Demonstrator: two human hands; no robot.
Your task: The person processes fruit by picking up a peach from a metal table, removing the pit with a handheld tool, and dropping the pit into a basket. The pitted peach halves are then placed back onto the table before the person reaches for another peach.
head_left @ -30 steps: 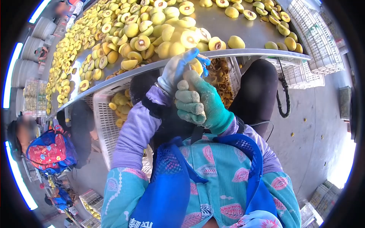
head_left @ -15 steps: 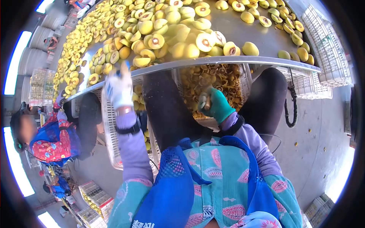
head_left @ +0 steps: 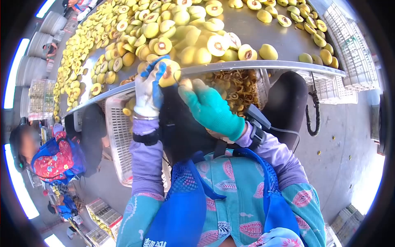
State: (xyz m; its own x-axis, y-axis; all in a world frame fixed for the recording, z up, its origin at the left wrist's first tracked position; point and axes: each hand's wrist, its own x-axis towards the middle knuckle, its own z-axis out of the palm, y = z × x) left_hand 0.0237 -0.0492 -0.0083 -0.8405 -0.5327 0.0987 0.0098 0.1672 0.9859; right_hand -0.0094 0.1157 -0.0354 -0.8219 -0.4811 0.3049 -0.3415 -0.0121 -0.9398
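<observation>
One fruit half (head_left: 170, 75), left hand (head_left: 149, 88) curled round it, right hand (head_left: 212, 108) closed on a tool (head_left: 186, 84), handle mostly hidden

Pale round tubs (head_left: 40, 44) stood at ten o'clock. Toward eight o'clock, a person (head_left: 55, 160) wore a red flowered top, near a bright light strip (head_left: 18, 183). A black cord (head_left: 314, 119) hung at three o'clock; stacked crates (head_left: 347, 218) stood at four.
</observation>
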